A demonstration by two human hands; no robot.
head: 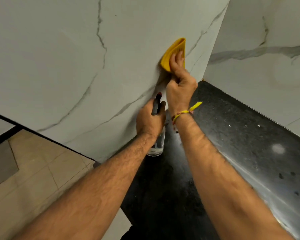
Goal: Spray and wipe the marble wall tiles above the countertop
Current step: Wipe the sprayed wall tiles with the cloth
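1. Against the marble wall tiles (pixel 59 58), at about one o'clock from the middle of the view, the right hand (pixel 180 85) presses a folded yellow cloth (pixel 171 52) flat to the stone; its fingers (pixel 177 60) are curled over the lower edge of the cloth and hold it, the knuckles turned toward the camera.
2. Just below that hand, toward seven o'clock from it, the left hand (pixel 149 118) grips a spray bottle (pixel 158 144); the fingers wrap round the neck and the dark spray head (pixel 156 104) sticks up between them, its red tip close to the wall.
3. The bottle's body is clear and hangs below the left hand, its base over the near edge of the black countertop (pixel 241 144); whether it rests on the counter or is held just clear of it is hard to tell from this angle.
4. A yellow thread band (pixel 185 112) is tied round the right wrist, one loose end pointing toward two o'clock.
5. The grey-veined tiles fill the upper left of the view and meet a second marble face (pixel 267 66) at a corner running from twelve toward three o'clock.
6. The countertop, black and speckled, stretches from that corner down to five o'clock.
7. At eight o'clock lies a beige tiled floor (pixel 33 170).
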